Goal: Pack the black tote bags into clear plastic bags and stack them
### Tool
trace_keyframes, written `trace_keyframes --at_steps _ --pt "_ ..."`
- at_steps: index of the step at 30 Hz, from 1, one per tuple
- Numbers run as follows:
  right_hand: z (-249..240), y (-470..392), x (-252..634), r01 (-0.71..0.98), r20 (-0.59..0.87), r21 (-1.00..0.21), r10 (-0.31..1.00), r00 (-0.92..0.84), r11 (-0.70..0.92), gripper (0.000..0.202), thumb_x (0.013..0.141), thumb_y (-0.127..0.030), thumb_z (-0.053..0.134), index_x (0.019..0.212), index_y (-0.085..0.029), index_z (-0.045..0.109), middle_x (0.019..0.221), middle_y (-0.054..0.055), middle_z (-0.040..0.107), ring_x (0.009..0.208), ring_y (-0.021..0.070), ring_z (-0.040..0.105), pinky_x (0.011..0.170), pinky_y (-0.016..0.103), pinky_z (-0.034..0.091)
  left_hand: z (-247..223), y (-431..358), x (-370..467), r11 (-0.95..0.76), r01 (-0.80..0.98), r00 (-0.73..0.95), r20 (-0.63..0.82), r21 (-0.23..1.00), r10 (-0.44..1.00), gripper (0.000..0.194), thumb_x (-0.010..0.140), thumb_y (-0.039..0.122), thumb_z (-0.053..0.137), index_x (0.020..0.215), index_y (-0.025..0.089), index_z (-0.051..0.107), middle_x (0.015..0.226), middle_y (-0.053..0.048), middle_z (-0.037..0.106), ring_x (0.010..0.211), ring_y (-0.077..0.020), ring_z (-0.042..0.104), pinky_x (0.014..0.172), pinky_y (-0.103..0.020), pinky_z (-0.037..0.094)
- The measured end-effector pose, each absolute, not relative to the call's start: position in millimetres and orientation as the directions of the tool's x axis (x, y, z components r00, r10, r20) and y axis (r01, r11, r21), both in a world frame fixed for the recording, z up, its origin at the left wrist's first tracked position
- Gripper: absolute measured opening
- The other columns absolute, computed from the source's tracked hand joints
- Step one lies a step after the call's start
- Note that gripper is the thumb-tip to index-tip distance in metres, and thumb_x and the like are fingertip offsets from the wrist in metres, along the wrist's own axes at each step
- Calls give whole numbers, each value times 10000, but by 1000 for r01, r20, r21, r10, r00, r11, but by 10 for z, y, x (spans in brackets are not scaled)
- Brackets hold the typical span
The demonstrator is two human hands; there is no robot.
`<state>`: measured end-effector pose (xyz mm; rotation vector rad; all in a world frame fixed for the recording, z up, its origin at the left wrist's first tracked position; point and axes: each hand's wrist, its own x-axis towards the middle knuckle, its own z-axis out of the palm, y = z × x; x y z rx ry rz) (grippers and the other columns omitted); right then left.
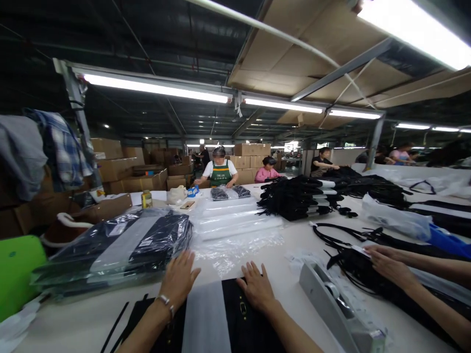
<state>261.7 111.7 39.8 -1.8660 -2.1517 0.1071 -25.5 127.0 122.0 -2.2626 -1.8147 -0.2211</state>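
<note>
A black bag (253, 323) with a pale grey band (206, 314) down its middle and gold-coloured fittings lies flat at the near table edge. My left hand (180, 277), a bracelet at its wrist, is flat at the bag's upper left, fingers apart. Flat on the upper right of the black part rests my right hand (255, 286), its fingers spread. Neither hand grips anything. Beyond them lie clear plastic bags (228, 220). To the left is a stack of plastic-wrapped black bags (128, 245).
A grey dispenser (331, 304) stands right of my right hand. At the far right, another person's hands (390, 264) hold a black strapped item. Black bags (301, 196) are piled farther back. People work across the table (294, 245); a green chair back (20, 269) is left.
</note>
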Motion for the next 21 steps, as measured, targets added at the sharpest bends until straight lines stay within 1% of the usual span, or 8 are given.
trace_keyframes --at_steps 2,4,7,11,14,17,18,21 --pt "371 1113 2613 950 218 -267 971 -102 160 615 1030 -557 272 1466 -181 488 1545 131 402 1486 288 263 1220 584 72 1345 1642 152 -321 945 323 288 -56 902 576 988 372 347 1512 135 379 1621 -109 279 1503 -255 253 1200 -458 266" --pt "351 1103 2616 939 269 -300 959 -88 171 606 1024 -575 302 1457 -202 501 1539 114 416 1480 282 281 1227 576 91 1370 2086 509 -359 933 352 275 -24 895 609 991 390 357 1538 126 312 1646 -93 201 1526 -243 175 1220 -457 221" --pt "309 1102 2625 927 310 -329 948 -75 181 611 1003 -604 364 1445 -211 515 1522 98 447 1472 293 299 1233 578 114 1254 2802 838 -318 947 301 228 40 926 636 998 419 325 1550 108 264 1655 -107 152 1533 -249 134 1223 -476 201" --pt "182 1152 2643 918 352 -351 934 -54 186 595 981 -615 424 1417 -229 545 1502 86 478 1455 305 334 1229 592 161 909 3618 900 -192 975 175 137 116 975 665 1006 442 228 1550 58 226 1649 -188 121 1525 -319 146 1173 -566 264" --pt "77 1185 2660 915 406 -352 913 -41 198 554 978 -596 460 1408 -259 548 1493 63 495 1445 296 355 1228 583 187 608 3970 810 -170 978 164 55 119 985 611 993 403 280 1517 92 325 1614 -215 256 1490 -350 258 1116 -607 324" --pt "34 1189 2666 919 427 -332 903 -53 211 529 982 -573 474 1411 -270 541 1482 52 511 1438 291 371 1225 584 204 402 4097 753 -237 967 237 4 92 971 448 950 273 374 1330 143 574 1429 -213 545 1335 -334 503 1042 -535 416" --pt "32 1186 2664 922 430 -325 901 -54 210 521 983 -568 476 1406 -271 544 1477 49 517 1436 290 374 1224 583 209 371 4105 753 -263 961 263 7 80 965 404 937 233 388 1251 147 627 1350 -211 605 1276 -325 556 1020 -507 433" --pt "42 1180 2655 928 433 -315 900 -45 197 495 986 -557 480 1376 -267 574 1456 45 543 1420 290 399 1220 580 226 386 4074 790 -324 945 322 51 45 945 332 915 176 422 1139 152 666 1216 -210 665 1184 -318 614 976 -474 446"
